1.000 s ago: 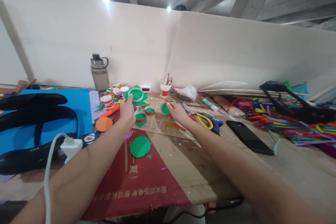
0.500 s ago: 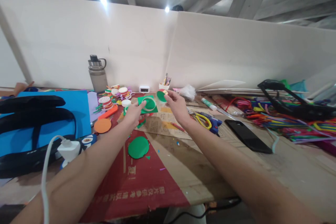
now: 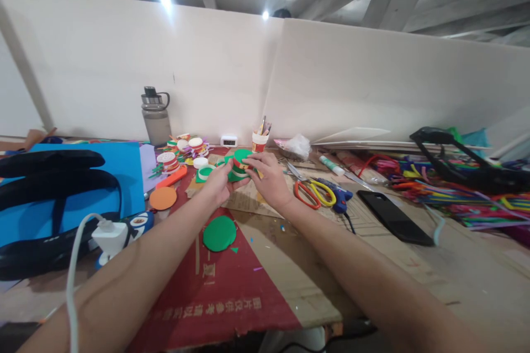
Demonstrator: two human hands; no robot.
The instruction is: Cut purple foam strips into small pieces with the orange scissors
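Observation:
Near the middle of the table, my left hand [image 3: 219, 183] is closed on a green piece with a white ring. My right hand [image 3: 268, 176] grips a red-banded round piece with a green top [image 3: 242, 155], held over or against the green piece. Fingers hide where the two pieces meet. Just left of them lies another white ring on green [image 3: 206, 173], beside a small white lid [image 3: 200, 162]. A green disc [image 3: 220, 233] rests on the red part of the cardboard, nearer to me.
Scissors [image 3: 317, 193], a blue glue gun [image 3: 340, 197] and a black phone [image 3: 393, 217] lie to the right. An orange disc [image 3: 163, 198], decorated round pieces [image 3: 168, 161] and a bottle [image 3: 156, 118] are on the left. A pen cup [image 3: 259, 140] stands behind.
My right hand has moved left and brought the red-banded piece with the green top to the green piece in my left hand. The scissors and the pen cup now show more fully.

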